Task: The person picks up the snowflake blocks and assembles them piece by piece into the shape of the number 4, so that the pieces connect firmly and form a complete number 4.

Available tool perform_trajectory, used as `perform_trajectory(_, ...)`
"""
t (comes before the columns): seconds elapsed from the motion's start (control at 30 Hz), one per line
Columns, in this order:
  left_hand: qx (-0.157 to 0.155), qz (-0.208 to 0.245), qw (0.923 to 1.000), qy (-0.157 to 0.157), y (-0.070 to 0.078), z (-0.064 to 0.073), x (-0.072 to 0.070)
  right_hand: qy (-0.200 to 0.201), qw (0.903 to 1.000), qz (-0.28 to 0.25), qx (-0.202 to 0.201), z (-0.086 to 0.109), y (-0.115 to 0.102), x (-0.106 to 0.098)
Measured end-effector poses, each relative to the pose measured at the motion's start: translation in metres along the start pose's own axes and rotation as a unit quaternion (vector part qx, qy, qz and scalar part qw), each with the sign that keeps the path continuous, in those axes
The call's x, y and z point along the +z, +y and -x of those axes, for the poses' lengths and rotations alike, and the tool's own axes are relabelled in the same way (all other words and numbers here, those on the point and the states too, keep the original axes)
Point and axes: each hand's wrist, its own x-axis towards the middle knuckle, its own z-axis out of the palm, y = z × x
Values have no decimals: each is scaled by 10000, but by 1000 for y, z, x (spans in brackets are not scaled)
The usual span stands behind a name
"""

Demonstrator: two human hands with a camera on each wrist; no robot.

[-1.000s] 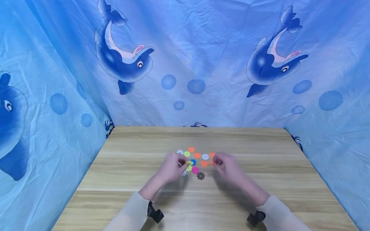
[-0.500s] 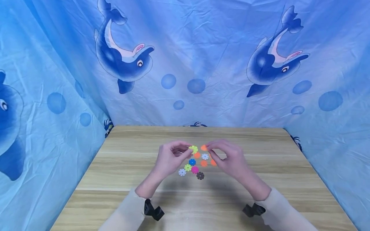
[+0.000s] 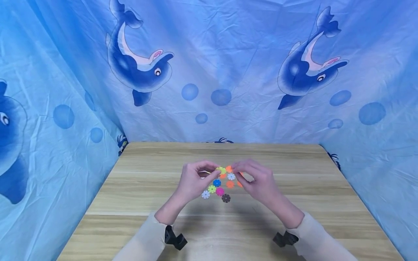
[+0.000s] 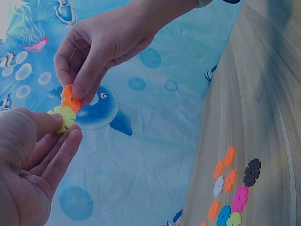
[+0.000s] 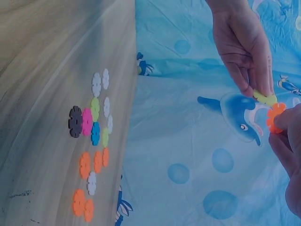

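My left hand (image 3: 192, 181) pinches a yellow-green snowflake disc (image 4: 65, 118) between thumb and fingers, raised over the table. Facing it, my right hand (image 3: 258, 179) pinches an orange snowflake disc (image 4: 70, 99) the same way. The edges of these two notched discs meet between the hands in both wrist views. Beneath them on the table lie more discs: a blue disc (image 3: 217, 183), a pink disc (image 3: 220, 191), a dark brown disc (image 3: 226, 198), a second yellow-green disc (image 3: 212, 189), and several orange and white ones. The hands hide part of this group in the head view.
The wooden table (image 3: 130, 203) carries the loose discs near its middle. Blue curtains with printed dolphins (image 3: 140, 69) hang behind it and along both sides. A black wrist camera (image 3: 175, 237) sits on the left cuff, another (image 3: 285, 239) on the right.
Both hands have risen from the disc group and come together. The right hand has picked up an orange disc, and the yellow-green disc in the left hand now meets it.
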Motion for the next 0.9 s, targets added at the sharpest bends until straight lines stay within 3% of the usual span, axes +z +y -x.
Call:
perform_trajectory(0.37, 219, -329, 9992, 67, -1, 0, 4, 154, 9983, -63, -559, 0, 3, 2)
perform_trajectory(0.9, 461, -287, 9985, -119, 1, 1, 0, 57, 9913, -329, -1269, -4, 7, -1)
